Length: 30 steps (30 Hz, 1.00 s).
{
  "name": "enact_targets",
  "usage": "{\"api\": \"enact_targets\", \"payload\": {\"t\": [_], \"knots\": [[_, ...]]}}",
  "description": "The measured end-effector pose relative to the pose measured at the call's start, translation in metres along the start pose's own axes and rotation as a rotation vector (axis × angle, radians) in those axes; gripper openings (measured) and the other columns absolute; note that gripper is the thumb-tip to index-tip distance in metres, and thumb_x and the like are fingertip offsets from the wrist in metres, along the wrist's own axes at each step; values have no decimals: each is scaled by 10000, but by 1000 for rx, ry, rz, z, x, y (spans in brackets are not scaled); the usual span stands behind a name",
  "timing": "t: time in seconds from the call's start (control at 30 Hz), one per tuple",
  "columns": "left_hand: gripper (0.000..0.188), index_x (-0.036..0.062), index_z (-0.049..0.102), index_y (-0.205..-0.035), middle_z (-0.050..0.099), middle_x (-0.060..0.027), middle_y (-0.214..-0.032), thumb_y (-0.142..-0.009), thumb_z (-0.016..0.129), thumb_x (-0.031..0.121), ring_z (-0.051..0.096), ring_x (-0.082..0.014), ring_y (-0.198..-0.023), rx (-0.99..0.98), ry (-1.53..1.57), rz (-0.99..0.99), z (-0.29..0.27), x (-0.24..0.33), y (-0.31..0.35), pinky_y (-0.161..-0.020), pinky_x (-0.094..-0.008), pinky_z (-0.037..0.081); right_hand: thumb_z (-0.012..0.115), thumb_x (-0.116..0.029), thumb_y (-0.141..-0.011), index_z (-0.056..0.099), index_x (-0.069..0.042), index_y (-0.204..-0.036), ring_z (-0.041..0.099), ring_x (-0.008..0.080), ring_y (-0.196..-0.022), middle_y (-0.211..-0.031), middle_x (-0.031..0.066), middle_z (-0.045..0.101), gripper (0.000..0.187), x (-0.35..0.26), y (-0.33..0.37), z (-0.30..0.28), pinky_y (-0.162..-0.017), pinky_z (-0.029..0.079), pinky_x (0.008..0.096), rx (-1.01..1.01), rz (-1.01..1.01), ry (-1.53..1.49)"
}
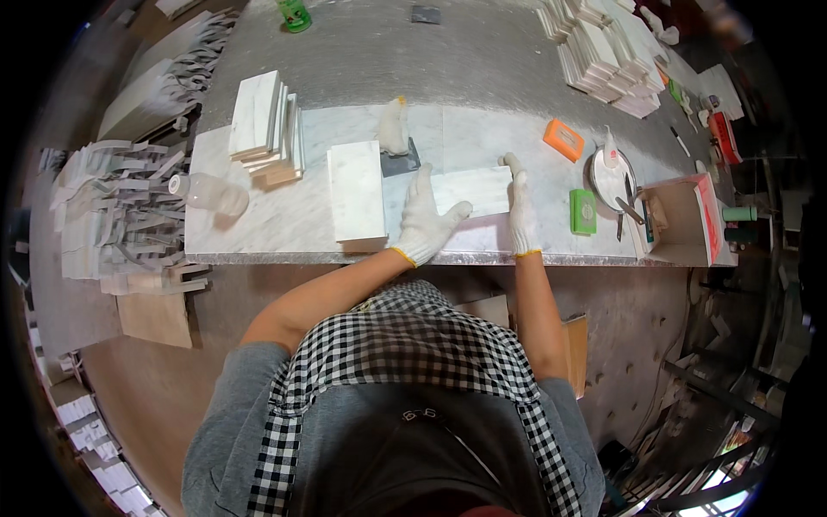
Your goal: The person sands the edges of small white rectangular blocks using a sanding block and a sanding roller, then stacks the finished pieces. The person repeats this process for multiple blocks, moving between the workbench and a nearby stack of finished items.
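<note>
On the marble work surface a white marble tile (474,191) lies between my two gloved hands. My left hand (420,222) is open at its left end, fingers stretched forward and the thumb spread toward its near edge. My right hand (523,211) lies edge-on along the right end, fingers stretched out. Left of my left hand is a larger white tile (357,191), or a stack of them. Just beyond my left hand lie a dark grey block (403,157) and a white cloth piece with a yellow edge (393,127), possibly a glove.
Stacked tiles (263,125) and a clear bottle (214,195) stand left. Rightward are an orange block (563,140), a green block (582,212), a round dish (613,178) with tools and an open carton (680,226). More tiles (603,56) rise far right; a green bottle (295,15) is far.
</note>
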<state>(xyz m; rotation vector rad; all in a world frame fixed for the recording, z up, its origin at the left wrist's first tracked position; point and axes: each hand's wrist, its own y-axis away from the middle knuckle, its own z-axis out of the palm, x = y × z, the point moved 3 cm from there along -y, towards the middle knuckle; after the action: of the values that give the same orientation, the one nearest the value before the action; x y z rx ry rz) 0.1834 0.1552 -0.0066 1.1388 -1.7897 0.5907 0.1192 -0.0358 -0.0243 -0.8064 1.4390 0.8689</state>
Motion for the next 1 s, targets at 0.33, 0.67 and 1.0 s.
{"api": "enact_targets", "payload": {"t": [0.33, 0.67, 1.0], "knots": [[1069, -84, 97, -1533, 194, -325, -1565, -832, 727, 420, 245, -418, -1463, -87, -140, -65, -14, 10, 13, -1200, -420, 252, 498, -566, -976, 222, -30, -1572, 281, 270, -1464, -1623, 156, 242, 848, -16, 13, -15, -1133, 315, 354, -41, 72, 19], [1141, -136, 104, -1496, 197, -344, -1541, -786, 749, 483, 191, -451, -1460, -278, -150, -82, -34, 47, 23, -1191, -453, 252, 535, -517, -974, 299, 29, -1531, 323, 310, -1453, -1589, 207, 307, 814, -27, 15, 0, -1152, 307, 400, 4, 54, 95], [836, -48, 384, -1413, 419, -274, -1432, -783, 739, 370, 460, -430, -1284, -204, -309, 346, -81, 85, 18, -1086, -450, 401, 806, -433, -707, 390, -3, -1484, 254, 460, -1449, -1546, 321, 287, 981, -66, 14, 10, -1172, 280, 480, -312, -265, 1249]]}}
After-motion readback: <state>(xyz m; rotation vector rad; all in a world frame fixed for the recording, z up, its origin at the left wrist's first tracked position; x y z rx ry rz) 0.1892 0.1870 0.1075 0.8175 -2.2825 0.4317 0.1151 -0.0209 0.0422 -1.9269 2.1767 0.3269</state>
